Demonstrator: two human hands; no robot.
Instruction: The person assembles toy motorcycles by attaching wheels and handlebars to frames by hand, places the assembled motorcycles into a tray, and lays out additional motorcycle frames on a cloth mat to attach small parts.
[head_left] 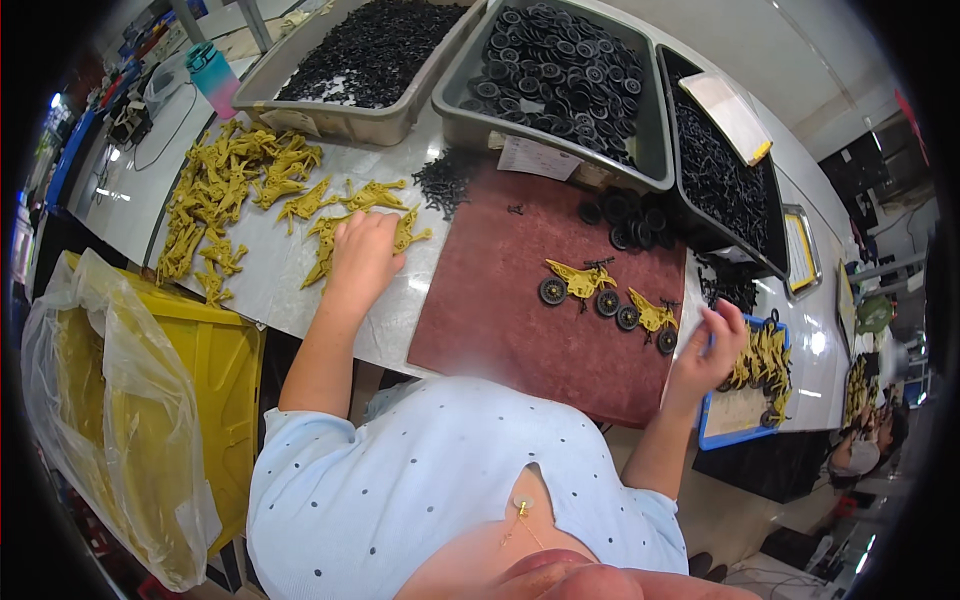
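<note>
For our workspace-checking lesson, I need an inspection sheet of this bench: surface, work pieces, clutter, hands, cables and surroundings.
Surface: pale worktop, red-brown mat.
Work pieces: two yellow toy motorbikes with black wheels on the mat; loose yellow bodies heaped left; loose black wheels piled on the mat's far part.
Clutter: teal-and-pink bottle beside a grey tub.
Hands: left hand over yellow bodies, grip unclear; right hand near the blue tray, fingers parted.
Cables: thin dark cable, upper left.
Surroundings: yellow crate draped with clear plastic, left; another person, far right.
</note>
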